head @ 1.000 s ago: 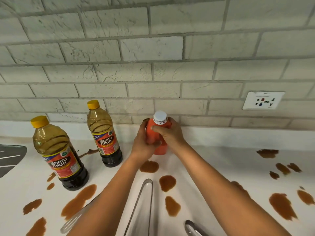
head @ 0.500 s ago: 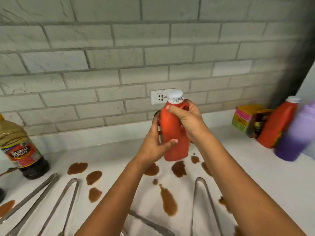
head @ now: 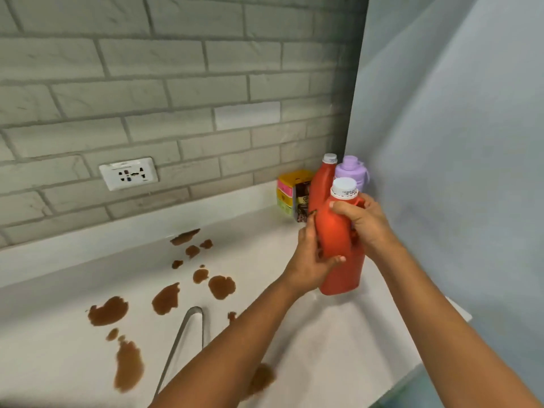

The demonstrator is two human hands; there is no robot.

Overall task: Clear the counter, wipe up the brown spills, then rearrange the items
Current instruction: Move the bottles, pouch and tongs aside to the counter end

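Note:
Both my hands hold an orange bottle (head: 338, 231) with a white cap, upright at the right end of the white counter (head: 265, 231); whether its base touches the counter I cannot tell. My left hand (head: 312, 254) grips its lower side. Around its shoulder, just under the cap, curls my right hand (head: 365, 225). Brown spills (head: 164, 298) lie scattered over the counter to the left. Steel tongs (head: 185, 334) lie among them, partly hidden by my left arm.
In the back right corner stand a second orange bottle (head: 319, 184), a purple bottle (head: 350, 170) and a small colourful box (head: 293, 192). A pale blue wall (head: 456, 142) closes the right side. A wall socket (head: 128, 173) sits in the brick backsplash.
I have carried the orange bottle rightward from the counter's middle to the right corner, close to the other bottles. The vinegar bottles have dropped out of view on the left.

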